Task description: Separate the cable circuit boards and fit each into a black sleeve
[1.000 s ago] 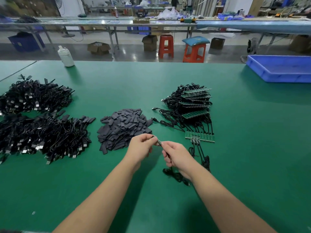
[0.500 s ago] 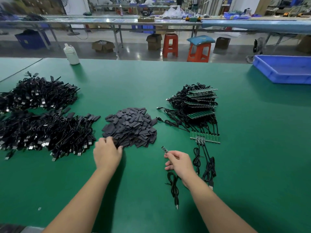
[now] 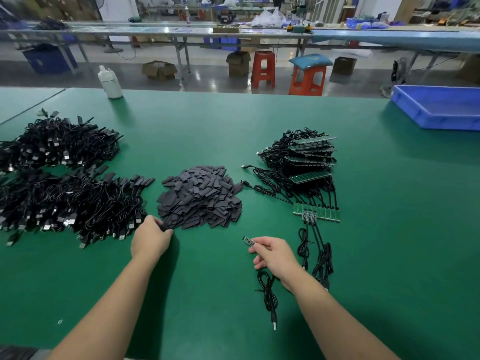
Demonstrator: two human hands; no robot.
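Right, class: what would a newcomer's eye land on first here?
Probably the grey-black heap of sleeves mid-table, with the left hand at its near edge. Then the right hand pinching a small circuit board, and the tangled cable piles at left.

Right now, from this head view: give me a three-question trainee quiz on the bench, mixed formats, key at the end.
1. True or false: the right hand holds a small circuit board with its cable trailing toward the person.
2. Multiple choice: the left hand is at the near edge of which pile? A) sleeve pile B) board stack C) blue tray
3. Fill in: the finished cable heaps lie to the ____ of the sleeve pile.

Key: 1 true; 2 A; 3 left
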